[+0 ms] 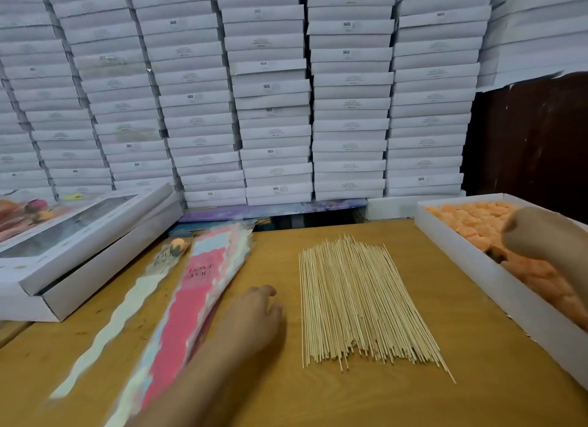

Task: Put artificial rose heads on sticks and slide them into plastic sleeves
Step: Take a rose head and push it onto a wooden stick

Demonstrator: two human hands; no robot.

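Note:
A pile of thin wooden sticks (359,302) lies in the middle of the wooden table. Left of it lies a stack of pink and white plastic sleeves (197,296) printed "LOVE YOU". One finished rose in a sleeve (159,267) lies further left, its orange head near the top. My left hand (254,315) hovers between the sleeves and the sticks, fingers loosely bent, holding nothing. My right hand (547,235) reaches into the white box (496,286) of orange rose heads (474,220) at the right; it is blurred, and its grip is unclear.
Two flat white boxes (79,255) with a clear window lid are stacked at the left of the table. A wall of stacked white boxes (270,92) rises behind the table. A dark wooden panel (528,140) stands at the back right.

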